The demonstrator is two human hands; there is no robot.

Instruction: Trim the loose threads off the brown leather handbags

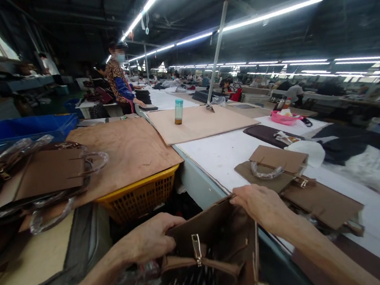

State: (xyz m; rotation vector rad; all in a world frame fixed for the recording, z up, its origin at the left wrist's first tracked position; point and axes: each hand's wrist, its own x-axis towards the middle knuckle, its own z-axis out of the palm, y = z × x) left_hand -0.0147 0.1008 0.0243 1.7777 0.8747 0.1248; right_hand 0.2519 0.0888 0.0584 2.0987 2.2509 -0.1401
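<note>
Between my hands is a brown handbag (218,223), its mouth facing up toward me so that the dark inside shows. My left hand (153,237) grips the bag's left upper edge, fingers curled over it. At the far right corner of the rim, my right hand (259,201) pinches the edge. A gold zipper pull (197,249) stands up inside the opening, and a metal clasp sits low on the bag's right side. Part of the bag's lower body runs out of the picture.
Brown handbags (47,175) with plastic-wrapped handles are piled at left before a blue bin (23,129). More brown bags (323,199) lie on the white table (213,158) at right. A yellow crate (140,191) sits under a brown sheet. A bottle (178,112) stands on a board; a co-worker (121,81) stands beyond.
</note>
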